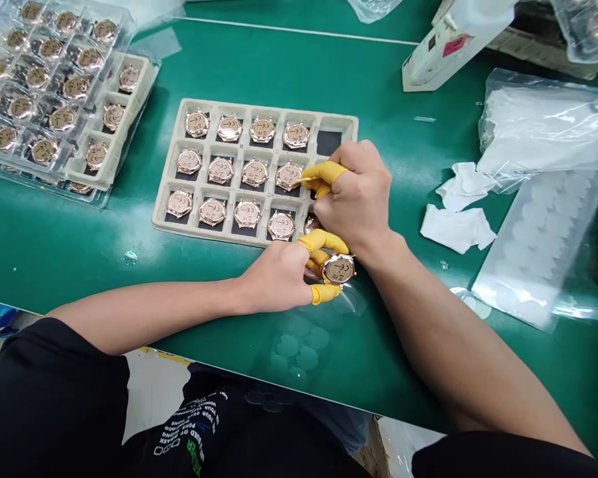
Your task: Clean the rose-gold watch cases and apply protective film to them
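My left hand (284, 275), with yellow finger cots on its fingertips, grips a rose-gold watch case (339, 269) at its edges, the printed back facing up. My right hand (353, 192) is over the right side of a cream compartment tray (172, 166). Its fingers, also in yellow cots, are pinched together beside a watch case (289, 176) in the middle row; what they hold, if anything, is hidden. Several more watch cases lie back-up in the tray on dark pads. One near the front right corner is partly covered by my hands. The back right compartment shows only its dark pad.
Stacked trays of watch cases (62, 119) stand at the left. To the right lie white cloths (458, 229), a plastic bag of white material (538, 126) and a sheet of round clear films (533, 245). A white bottle (453, 46) stands behind. Loose round films (299, 345) lie near the front edge.
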Demonstrator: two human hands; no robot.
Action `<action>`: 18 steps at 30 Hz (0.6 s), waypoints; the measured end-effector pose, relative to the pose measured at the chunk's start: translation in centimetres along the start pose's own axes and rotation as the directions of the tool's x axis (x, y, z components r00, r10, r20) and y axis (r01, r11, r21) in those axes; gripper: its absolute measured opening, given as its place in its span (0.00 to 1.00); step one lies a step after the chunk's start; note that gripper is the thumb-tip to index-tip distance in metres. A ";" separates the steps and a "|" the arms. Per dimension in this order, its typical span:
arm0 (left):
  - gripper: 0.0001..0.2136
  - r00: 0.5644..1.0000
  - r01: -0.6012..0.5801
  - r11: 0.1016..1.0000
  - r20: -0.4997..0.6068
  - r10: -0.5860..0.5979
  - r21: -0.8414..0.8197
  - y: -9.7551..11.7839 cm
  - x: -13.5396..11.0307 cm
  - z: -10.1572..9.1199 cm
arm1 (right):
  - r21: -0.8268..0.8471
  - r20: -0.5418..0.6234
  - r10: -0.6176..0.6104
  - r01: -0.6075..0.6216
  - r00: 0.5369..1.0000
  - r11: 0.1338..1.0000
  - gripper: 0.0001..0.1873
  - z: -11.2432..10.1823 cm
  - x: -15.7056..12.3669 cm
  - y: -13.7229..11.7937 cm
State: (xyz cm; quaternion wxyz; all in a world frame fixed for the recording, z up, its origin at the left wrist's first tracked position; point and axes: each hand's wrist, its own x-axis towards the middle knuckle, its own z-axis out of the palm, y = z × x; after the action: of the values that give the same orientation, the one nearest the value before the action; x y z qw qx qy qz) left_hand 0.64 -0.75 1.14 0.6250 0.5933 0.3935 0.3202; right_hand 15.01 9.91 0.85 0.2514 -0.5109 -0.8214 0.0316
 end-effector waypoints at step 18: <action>0.22 0.998 0.051 0.993 -0.020 -0.054 -0.110 0.5 0.1 0.0 | 0.034 0.141 -0.007 0.002 0.990 0.999 0.11 -0.8 1.5 -0.5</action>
State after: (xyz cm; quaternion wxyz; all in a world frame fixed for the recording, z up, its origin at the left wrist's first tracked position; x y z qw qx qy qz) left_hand 0.75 -0.63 1.58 0.6603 0.5440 0.3979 0.3314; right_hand 14.40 10.79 2.30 0.2012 -0.5013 -0.8377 0.0809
